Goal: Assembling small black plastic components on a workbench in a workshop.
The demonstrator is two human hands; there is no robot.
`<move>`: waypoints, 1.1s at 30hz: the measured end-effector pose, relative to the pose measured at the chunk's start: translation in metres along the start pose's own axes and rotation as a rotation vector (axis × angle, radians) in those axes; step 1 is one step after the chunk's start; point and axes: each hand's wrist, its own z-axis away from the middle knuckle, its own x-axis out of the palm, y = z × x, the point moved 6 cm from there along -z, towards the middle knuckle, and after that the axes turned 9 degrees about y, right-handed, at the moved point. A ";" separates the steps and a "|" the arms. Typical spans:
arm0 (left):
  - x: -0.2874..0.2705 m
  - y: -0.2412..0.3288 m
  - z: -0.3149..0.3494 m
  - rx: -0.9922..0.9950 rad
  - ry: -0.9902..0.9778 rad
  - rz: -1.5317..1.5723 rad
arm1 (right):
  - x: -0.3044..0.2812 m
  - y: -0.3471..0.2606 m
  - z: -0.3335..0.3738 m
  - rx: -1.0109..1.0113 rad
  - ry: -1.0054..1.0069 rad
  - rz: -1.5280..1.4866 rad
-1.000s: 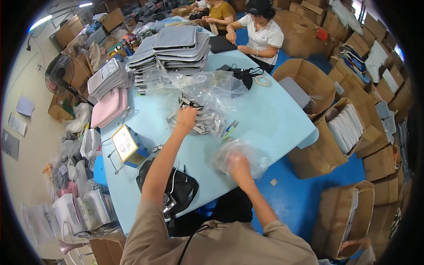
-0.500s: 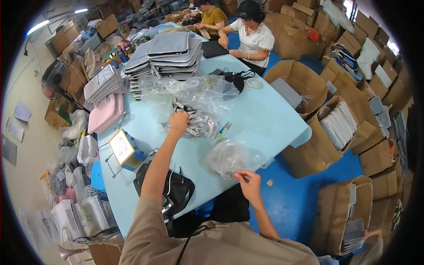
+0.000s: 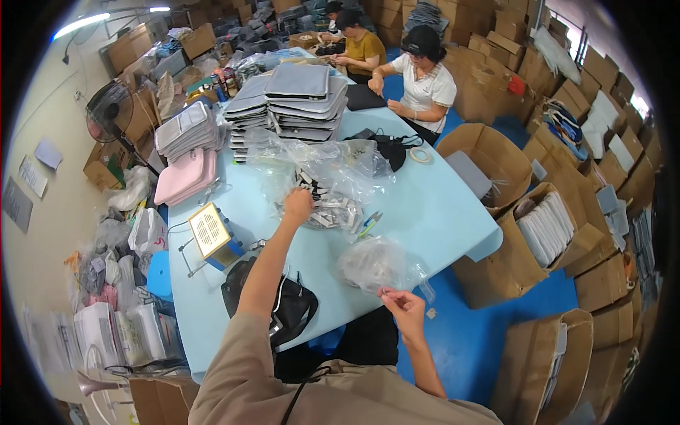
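My left hand point(image 3: 298, 205) is closed at the near-left edge of a heap of small black, grey and white pieces point(image 3: 333, 207). They lie in an opened clear plastic bag point(image 3: 322, 157) on the table; whatever its fingers hold is hidden. Nearer to me, my right hand point(image 3: 406, 312) has thumb and fingertips pinched together at the table's front edge. What is in that pinch is too small to name. Just beyond its fingertips sits a second clear plastic bag point(image 3: 374, 263) with pale contents I cannot make out. Green-handled snips point(image 3: 370, 224) lie between the bags.
Stacked grey sleeves point(image 3: 301, 95) and pink ones point(image 3: 185, 177) occupy the light-blue table's point(image 3: 439, 212) far left. A blue-and-yellow box device point(image 3: 216, 237) and black bag point(image 3: 273, 301) flank my left arm. Cardboard boxes point(image 3: 496, 269) line the right. Co-workers point(image 3: 425, 81) sit beyond.
The whole view has shifted, so the scene sits lower and further right. Both hands keep nearly the same places. A small dark thing seen at my right fingertips before is no longer distinct.
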 end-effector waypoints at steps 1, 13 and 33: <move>-0.001 -0.001 -0.001 0.023 0.052 -0.015 | 0.004 -0.004 0.002 0.027 -0.019 -0.004; -0.093 0.006 0.035 0.038 0.533 0.603 | 0.028 -0.005 0.029 0.118 -0.047 -0.105; -0.209 0.055 0.361 -0.460 0.108 1.266 | 0.145 0.008 0.070 0.119 -0.568 0.097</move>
